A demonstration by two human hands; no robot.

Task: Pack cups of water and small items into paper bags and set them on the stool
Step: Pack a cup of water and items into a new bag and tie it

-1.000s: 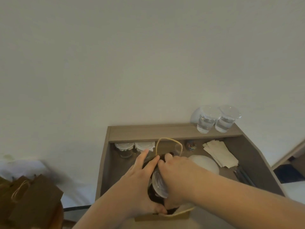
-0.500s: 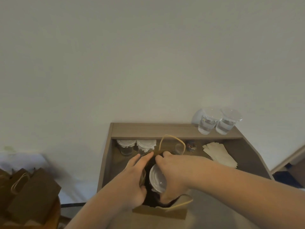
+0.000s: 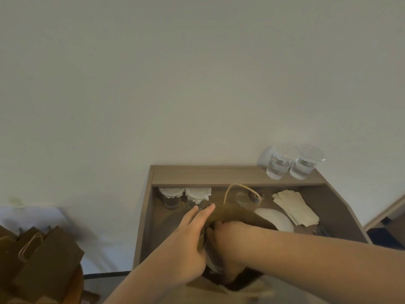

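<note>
A brown paper bag (image 3: 238,215) with a looped cord handle stands on the lower desk surface (image 3: 153,227). My right hand (image 3: 225,240) reaches down into the bag's mouth and grips a clear lidded cup (image 3: 211,265), of which only a pale sliver shows. My left hand (image 3: 188,242) lies against the bag's left wall with its fingers straight; its thumb is hidden. Two open cups of water (image 3: 277,166) (image 3: 304,166) stand on the back shelf. Two more lidded cups (image 3: 171,197) (image 3: 198,197) sit under that shelf.
Several brown paper bags (image 3: 43,262) stand on a round wooden stool (image 3: 79,281) at the lower left. On the desk right of the bag lie a white round lid (image 3: 277,219), a stack of tan paper sleeves (image 3: 295,209) and a small clear cup (image 3: 242,198).
My right hand has sunk deeper into the bag with the cup, so the lid is now mostly hidden. My left hand shifted onto the bag's left wall, and the camera moved closer.
</note>
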